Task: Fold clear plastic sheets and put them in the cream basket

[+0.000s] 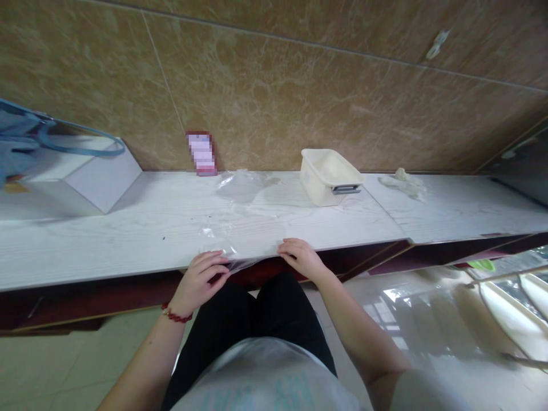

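From where I'm standing, the clear plastic film (242, 220) is lying flat on the white wood-grain countertop (141, 234), its near edge drooping over the front lip between the two hands. Its long axis seems to be running from six toward twelve o'clock, to the wall (the outline is so faint that I can't tell whether it's one sheet). From the left hand (204, 279) the film is spreading toward one o'clock; from the right hand (301, 258), toward ten. The left is sitting nearer: its thumb and forefinger are apparently coming together on the drooping edge. The right's fingertips are resting at the countertop's lip, and I can't tell whether they are gripping film. The cream plastic bin (314, 185) is standing at one o'clock from the right hand.
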Action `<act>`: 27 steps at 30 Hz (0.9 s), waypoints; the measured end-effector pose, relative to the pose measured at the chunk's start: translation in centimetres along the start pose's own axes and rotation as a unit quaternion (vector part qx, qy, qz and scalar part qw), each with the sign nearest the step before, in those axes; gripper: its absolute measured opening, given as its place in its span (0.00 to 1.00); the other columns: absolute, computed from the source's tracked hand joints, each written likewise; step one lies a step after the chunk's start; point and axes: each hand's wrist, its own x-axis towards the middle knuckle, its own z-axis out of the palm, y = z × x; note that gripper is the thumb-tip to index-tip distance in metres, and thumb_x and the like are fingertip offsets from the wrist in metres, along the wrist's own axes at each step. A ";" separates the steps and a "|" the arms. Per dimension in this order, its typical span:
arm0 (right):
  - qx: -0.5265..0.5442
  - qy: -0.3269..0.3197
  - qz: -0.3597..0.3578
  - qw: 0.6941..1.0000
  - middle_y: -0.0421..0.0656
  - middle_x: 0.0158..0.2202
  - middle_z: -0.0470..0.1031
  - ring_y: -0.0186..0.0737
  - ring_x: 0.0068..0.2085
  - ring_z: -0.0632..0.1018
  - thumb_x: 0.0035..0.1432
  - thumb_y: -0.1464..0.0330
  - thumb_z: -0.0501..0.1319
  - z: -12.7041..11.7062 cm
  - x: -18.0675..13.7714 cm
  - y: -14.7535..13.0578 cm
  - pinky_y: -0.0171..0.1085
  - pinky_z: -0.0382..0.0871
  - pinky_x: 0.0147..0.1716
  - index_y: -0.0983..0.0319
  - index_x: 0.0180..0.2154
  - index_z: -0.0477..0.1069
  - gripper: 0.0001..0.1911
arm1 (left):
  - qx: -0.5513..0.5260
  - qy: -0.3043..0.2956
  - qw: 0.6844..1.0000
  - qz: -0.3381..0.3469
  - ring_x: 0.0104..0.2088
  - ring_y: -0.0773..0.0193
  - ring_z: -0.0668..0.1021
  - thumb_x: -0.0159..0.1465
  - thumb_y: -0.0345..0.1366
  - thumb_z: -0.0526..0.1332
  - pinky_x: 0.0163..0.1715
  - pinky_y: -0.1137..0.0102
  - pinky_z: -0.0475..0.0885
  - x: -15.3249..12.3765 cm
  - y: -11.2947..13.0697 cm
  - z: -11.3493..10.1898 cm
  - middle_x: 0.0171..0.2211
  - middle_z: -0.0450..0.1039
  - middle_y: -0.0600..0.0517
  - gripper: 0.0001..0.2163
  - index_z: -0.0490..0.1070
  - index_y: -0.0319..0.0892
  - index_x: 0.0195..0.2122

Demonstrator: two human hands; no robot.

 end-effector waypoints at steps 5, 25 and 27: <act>-0.016 -0.012 0.013 1.000 0.43 0.41 0.75 0.40 0.50 0.70 0.54 0.68 0.58 0.0 -0.1 0.0 0.41 0.62 0.49 0.59 0.40 0.71 0.10 | 0.010 -0.013 1.000 0.012 0.46 0.61 0.72 0.53 0.29 0.61 0.45 0.61 0.67 -0.2 -0.8 0.1 0.37 0.75 0.52 0.05 0.71 0.45 0.31; -0.028 0.050 0.068 0.996 0.44 0.43 0.72 0.43 0.48 0.68 0.51 0.68 0.60 0.7 0.9 -2.2 0.44 0.60 0.47 0.58 0.37 0.71 0.08 | -0.056 0.027 0.992 -0.107 0.38 0.62 0.75 0.55 0.32 0.59 0.41 0.66 0.70 1.4 0.0 -0.3 0.34 0.75 0.50 0.03 0.70 0.42 0.31; -0.002 0.054 0.074 0.996 0.44 0.40 0.73 0.41 0.46 0.70 0.51 0.69 0.60 0.5 1.2 -1.8 0.43 0.62 0.46 0.59 0.34 0.71 0.06 | -0.069 0.034 0.986 -0.147 0.37 0.63 0.75 0.56 0.33 0.58 0.41 0.66 0.71 1.8 -0.2 -0.4 0.34 0.74 0.49 0.04 0.70 0.41 0.31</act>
